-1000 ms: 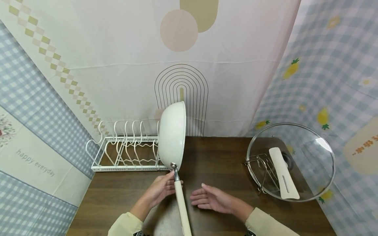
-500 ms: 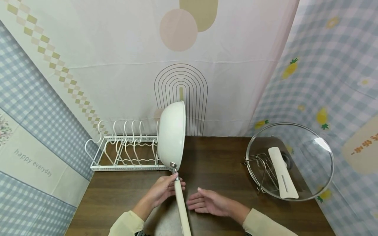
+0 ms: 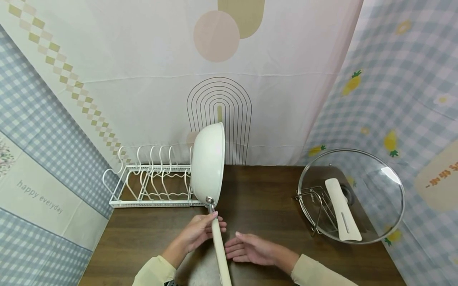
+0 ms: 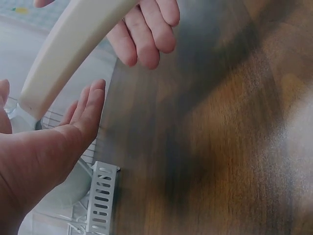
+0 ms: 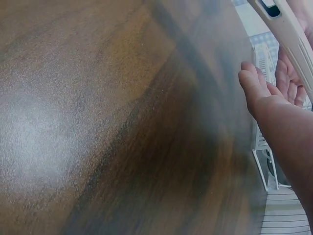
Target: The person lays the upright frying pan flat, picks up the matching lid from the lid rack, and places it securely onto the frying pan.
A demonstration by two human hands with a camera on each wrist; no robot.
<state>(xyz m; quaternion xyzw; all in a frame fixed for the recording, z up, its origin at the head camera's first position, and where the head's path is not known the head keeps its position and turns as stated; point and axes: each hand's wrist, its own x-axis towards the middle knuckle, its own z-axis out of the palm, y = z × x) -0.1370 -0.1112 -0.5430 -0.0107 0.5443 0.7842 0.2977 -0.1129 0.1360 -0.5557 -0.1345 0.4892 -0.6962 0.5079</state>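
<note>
A white wok (image 3: 208, 163) stands on its side at the right end of the white wire rack (image 3: 154, 204). Its cream handle (image 3: 220, 250) points toward me, joined to the bowl by a metal neck. My left hand (image 3: 196, 232) is at the neck end of the handle, thumb against it and fingers straight below; in the left wrist view the palm of this hand (image 4: 44, 152) faces the handle without wrapping it. Just right of the handle, my right hand (image 3: 252, 249) has straight fingers, their tips close to it; whether they touch cannot be told.
A large glass lid (image 3: 384, 222) with a white grip bar (image 3: 343, 210) leans in a dark wire stand (image 3: 316, 198) at the right. The brown wooden table (image 3: 264, 198) meets a patterned cloth wall (image 3: 286, 111) behind.
My left hand has shifted slightly right, bringing its thumb onto the handle. My right hand has moved left, closer to the handle. The wok stays where it was.
</note>
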